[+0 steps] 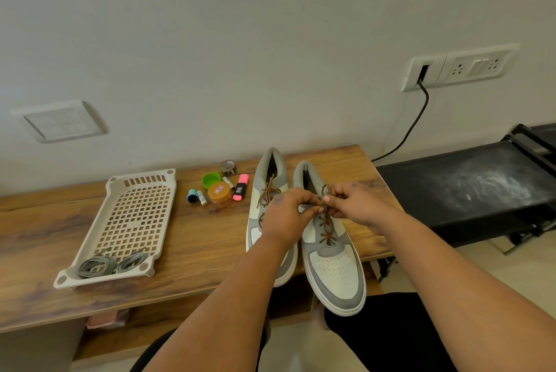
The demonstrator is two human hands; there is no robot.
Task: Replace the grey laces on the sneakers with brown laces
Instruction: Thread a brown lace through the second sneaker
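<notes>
Both forearms come in from the near edge and meet over the right sneaker point(331, 254), where the left hand point(285, 215) and right hand point(358, 203) each pinch a bit of the brown lace point(326, 225) right at the top eyelets, fingers curled in tight on it. That shoe's long axis runs near-to-far with the toe toward the camera, so the lace ends sit dead between the two hands, neither really closer, and I'd guess the knot gets pulled left-right across the tongue. Meanwhile the left sneaker point(266, 191) is already laced brown, and the grey laces point(112, 263) lie bundled in the near end of the beige tray point(132, 209), well off to the left.
</notes>
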